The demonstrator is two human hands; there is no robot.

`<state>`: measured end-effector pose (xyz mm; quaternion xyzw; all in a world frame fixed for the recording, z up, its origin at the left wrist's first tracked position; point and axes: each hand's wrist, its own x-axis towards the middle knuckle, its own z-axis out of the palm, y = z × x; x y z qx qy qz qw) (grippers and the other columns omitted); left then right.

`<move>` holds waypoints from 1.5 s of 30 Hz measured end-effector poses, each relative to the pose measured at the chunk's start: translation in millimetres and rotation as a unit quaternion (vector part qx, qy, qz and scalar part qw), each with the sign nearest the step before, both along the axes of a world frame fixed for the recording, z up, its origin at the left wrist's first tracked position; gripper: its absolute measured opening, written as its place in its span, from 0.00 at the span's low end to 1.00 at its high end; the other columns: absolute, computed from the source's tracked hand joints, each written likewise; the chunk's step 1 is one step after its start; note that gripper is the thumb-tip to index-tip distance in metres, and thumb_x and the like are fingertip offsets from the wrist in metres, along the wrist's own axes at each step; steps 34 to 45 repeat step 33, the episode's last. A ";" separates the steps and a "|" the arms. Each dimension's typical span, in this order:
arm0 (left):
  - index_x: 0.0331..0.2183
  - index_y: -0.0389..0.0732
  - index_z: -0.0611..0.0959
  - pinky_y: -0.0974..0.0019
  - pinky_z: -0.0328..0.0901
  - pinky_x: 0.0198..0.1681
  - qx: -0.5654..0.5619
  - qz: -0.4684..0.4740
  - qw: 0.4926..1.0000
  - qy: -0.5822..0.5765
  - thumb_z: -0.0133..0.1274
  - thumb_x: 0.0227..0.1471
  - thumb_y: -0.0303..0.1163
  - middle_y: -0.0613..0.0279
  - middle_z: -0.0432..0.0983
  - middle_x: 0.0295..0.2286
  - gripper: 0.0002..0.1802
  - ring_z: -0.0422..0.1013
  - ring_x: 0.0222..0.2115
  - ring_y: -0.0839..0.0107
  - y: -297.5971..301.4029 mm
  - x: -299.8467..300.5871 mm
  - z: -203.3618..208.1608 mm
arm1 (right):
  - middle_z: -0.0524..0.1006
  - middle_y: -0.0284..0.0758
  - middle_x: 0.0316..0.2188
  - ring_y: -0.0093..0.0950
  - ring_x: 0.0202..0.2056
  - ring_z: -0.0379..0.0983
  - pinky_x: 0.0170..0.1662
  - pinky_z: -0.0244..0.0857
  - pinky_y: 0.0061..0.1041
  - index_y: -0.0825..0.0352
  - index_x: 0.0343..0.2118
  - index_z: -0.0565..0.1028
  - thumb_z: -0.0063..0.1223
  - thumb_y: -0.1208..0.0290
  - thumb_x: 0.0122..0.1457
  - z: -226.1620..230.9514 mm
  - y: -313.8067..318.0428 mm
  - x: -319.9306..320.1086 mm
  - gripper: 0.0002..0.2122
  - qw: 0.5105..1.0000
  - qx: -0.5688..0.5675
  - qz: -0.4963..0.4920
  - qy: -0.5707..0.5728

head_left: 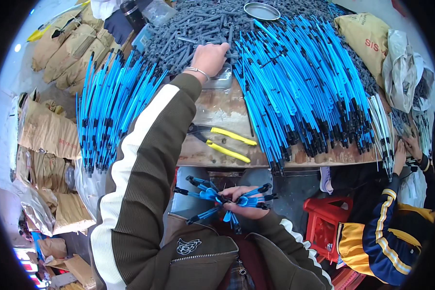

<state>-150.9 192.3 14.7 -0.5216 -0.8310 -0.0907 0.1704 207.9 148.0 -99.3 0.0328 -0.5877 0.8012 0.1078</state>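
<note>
My left hand reaches across the table with its fingers curled down among the grey plastic pieces. Its fingertips are turned away, so what they pinch, if anything, cannot be made out. Close to my body, my right hand is closed around the middle of a blue spoked frame, whose thin blue arms fan out to black tips. Just beyond my left wrist lies a clear plastic box. Pliers with yellow handles rest near the table's front edge, right of my left sleeve.
Blue rods with black fittings lie in a large heap at right and a smaller one at left. A round metal dish sits far back. A co-worker's hands are at far right, beside a red stool.
</note>
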 end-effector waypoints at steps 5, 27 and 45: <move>0.40 0.43 0.73 0.57 0.65 0.32 0.175 -0.080 0.981 -0.036 0.52 0.42 0.24 0.53 0.74 0.28 0.18 0.71 0.30 0.53 -21.4 8.6 21.4 | 0.77 0.44 0.34 0.28 0.35 0.75 0.37 0.67 0.26 0.69 0.19 0.68 0.62 0.76 0.44 4.6 4.1 -3.6 0.10 1.000 0.023 0.001 -0.009; 0.47 0.36 0.72 0.70 0.64 0.42 0.179 -0.159 0.604 -0.760 0.57 0.44 0.21 0.63 0.74 0.34 0.25 0.70 0.37 0.76 -288.2 228.8 -63.9 | 0.74 0.33 0.24 0.24 0.29 0.70 0.35 0.64 0.23 0.65 0.19 0.69 0.67 0.76 0.36 20.1 -51.7 -7.9 0.12 0.976 0.134 0.132 -0.107; 0.49 0.40 0.71 0.69 0.64 0.44 0.163 -0.204 0.568 -0.780 0.58 0.45 0.25 0.58 0.75 0.38 0.27 0.70 0.40 0.74 -288.5 227.5 -74.0 | 0.73 0.31 0.23 0.23 0.28 0.69 0.33 0.64 0.24 0.65 0.19 0.70 0.67 0.74 0.37 25.9 -52.4 -3.6 0.12 0.964 0.176 0.131 -0.150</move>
